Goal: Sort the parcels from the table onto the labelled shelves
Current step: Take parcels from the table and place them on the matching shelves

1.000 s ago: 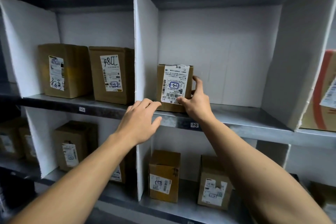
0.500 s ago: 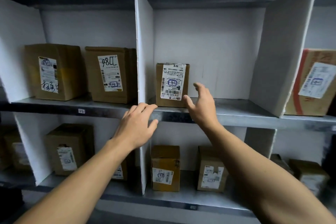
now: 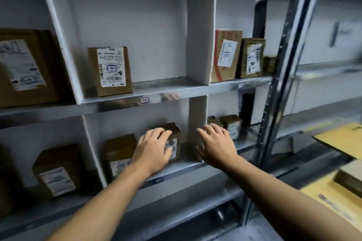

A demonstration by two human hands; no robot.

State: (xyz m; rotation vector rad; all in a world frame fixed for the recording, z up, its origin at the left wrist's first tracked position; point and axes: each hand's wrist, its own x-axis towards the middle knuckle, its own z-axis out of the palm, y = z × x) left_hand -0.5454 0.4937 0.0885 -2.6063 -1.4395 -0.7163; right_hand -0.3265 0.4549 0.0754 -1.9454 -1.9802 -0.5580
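Observation:
A small brown parcel (image 3: 110,70) with a white label stands upright at the left of the middle compartment of the upper shelf (image 3: 176,89). Nothing touches it. My left hand (image 3: 153,149) hangs lower down in front of the lower shelf, fingers spread, holding nothing. Beside it, my right hand (image 3: 216,146) is also spread and holds nothing, in front of a white divider (image 3: 197,111). Behind my left hand, a brown box (image 3: 174,139) on the lower shelf is partly covered.
More labelled boxes fill neighbouring compartments: a large box (image 3: 25,66) at left, a red-striped box (image 3: 225,55) and a smaller box (image 3: 251,57) at right, several on the lower shelf. A metal upright (image 3: 284,64) ends the rack. A yellow table (image 3: 340,139) with a parcel (image 3: 350,178) lies at right.
My right hand let go of the small parcel and both hands dropped away from the upper shelf. The view swung right, bringing the rack's end and the table into sight.

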